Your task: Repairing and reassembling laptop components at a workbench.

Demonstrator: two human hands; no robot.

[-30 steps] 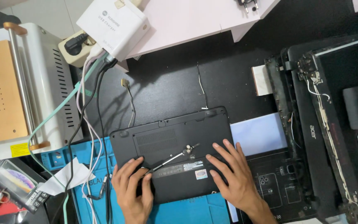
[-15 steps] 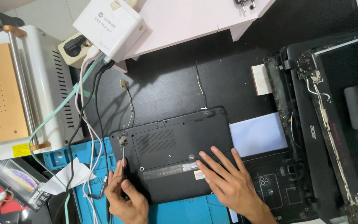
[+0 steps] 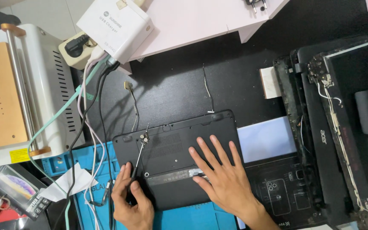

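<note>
— Left hand (image 3: 132,203) pinching screwdriver (image 3: 139,156) at laptop base (image 3: 179,159), far-left corner; right hand (image 3: 222,176) pressing flat, fingers spread.
— Working that corner screw; cover not yet lifted, near on bench (image 3: 171,91).

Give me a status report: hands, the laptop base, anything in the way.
Left hand grips a screwdriver, tip at the base's upper left. Right hand flat on the black laptop base. Loose cables lie off its left edge.
</note>
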